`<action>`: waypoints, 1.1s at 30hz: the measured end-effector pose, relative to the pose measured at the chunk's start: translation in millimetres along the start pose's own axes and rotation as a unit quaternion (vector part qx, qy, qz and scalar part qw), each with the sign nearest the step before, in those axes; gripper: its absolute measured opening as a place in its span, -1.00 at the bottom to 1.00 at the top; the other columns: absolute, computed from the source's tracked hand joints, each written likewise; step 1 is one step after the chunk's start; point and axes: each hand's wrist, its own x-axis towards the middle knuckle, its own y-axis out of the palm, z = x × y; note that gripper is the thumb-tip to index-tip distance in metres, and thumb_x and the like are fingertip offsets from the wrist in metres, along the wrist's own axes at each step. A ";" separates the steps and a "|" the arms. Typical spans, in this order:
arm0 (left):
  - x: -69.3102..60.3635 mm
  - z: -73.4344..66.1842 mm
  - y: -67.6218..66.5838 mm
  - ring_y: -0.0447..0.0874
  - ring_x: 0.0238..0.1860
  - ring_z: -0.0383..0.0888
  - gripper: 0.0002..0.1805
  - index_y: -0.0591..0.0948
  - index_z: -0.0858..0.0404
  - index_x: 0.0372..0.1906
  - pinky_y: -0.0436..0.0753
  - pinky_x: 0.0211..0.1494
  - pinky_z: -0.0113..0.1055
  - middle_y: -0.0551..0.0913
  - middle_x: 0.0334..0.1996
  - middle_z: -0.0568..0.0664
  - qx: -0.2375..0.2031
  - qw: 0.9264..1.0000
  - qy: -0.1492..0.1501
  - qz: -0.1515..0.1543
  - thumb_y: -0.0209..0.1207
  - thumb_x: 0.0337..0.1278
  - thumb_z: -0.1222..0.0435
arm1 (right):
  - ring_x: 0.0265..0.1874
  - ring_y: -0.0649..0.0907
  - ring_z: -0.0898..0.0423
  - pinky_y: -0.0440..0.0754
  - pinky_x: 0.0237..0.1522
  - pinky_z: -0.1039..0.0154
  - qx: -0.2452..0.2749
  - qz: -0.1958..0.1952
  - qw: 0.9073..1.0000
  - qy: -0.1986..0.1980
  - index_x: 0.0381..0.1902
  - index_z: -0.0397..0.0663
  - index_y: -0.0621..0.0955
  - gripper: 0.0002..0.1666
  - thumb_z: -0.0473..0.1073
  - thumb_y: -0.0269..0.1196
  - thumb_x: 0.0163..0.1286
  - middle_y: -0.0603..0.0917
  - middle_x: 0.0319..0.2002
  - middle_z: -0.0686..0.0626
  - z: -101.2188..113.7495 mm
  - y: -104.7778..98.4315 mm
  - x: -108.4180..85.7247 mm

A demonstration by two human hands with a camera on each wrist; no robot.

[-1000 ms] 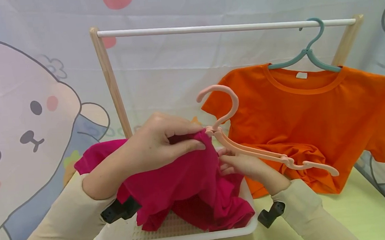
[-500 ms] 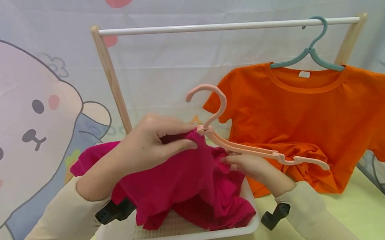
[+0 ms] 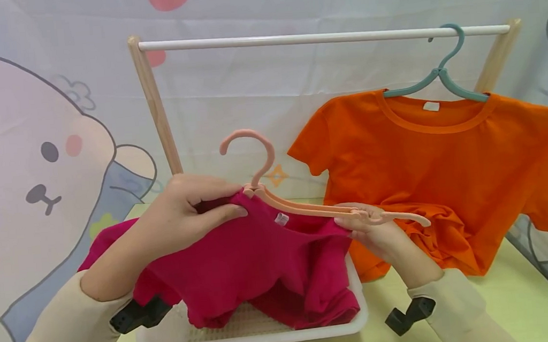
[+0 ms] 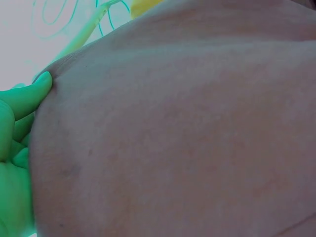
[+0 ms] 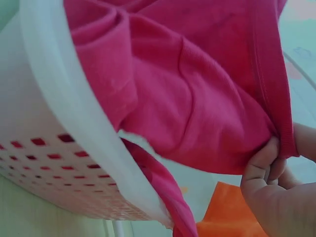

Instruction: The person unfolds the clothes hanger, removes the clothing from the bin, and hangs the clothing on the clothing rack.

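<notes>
A magenta T-shirt (image 3: 233,265) is partly lifted out of a white basket (image 3: 249,341), its lower folds still inside. My left hand (image 3: 180,213) pinches the neckline beside the neck of a pink hanger (image 3: 301,207). The hanger's left arm is hidden by the shirt; its right arm shows in front of the collar and sticks out over my right hand (image 3: 380,238). That hand pinches the other side of the neckline, as the right wrist view also shows, with the collar edge (image 5: 276,89) drawn taut. In the left wrist view, cloth (image 4: 173,123) fills most of the picture.
Behind stands a rack with a white rail (image 3: 292,39) and wooden posts (image 3: 155,105). An orange T-shirt (image 3: 437,163) hangs at its right on a teal hanger (image 3: 458,92), its lower part bunched on the pale yellow table (image 3: 402,322).
My left hand has moved left with the hanger and the shirt's collar. My right hand now grips the neckline's right side, spreading it so the label shows.
</notes>
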 end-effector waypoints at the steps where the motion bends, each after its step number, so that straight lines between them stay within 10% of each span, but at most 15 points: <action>1: -2.6 -0.1 -1.3 0.58 -0.40 -0.29 -0.62 0.68 0.40 -0.04 0.52 -0.46 -0.50 0.74 -0.26 0.02 0.002 1.000 -0.008 -0.002 0.31 -0.07 0.61 | -0.16 0.56 0.20 0.56 -0.10 0.40 0.010 -0.001 1.000 -0.003 -0.24 0.17 0.69 -0.87 -0.21 0.24 0.37 0.66 -0.21 0.14 0.3 -0.3 -1.1; 8: -22.4 3.2 -10.7 0.51 -0.46 -0.31 -0.60 0.68 0.32 0.00 0.48 -0.47 -0.50 0.71 -0.33 -0.09 0.025 0.999 -0.046 -0.012 0.32 -0.04 0.56 | -0.15 0.66 0.21 0.57 -0.07 0.38 0.088 -0.004 0.996 -0.031 -0.29 0.11 0.74 -0.65 -0.37 0.08 0.44 0.72 -0.22 0.14 2.9 0.9 -10.6; 33: -49.1 19.1 -23.4 0.66 -0.13 -0.40 -0.47 0.66 0.34 0.05 0.56 -0.38 -0.56 0.72 -0.10 -0.14 0.053 0.997 -0.047 -0.025 0.34 -0.18 0.65 | -0.30 0.62 0.21 0.58 -0.20 0.41 0.037 -0.054 0.994 -0.087 -0.21 0.15 0.74 -0.58 -0.36 0.00 0.48 0.72 -0.26 0.11 28.9 -11.2 -30.2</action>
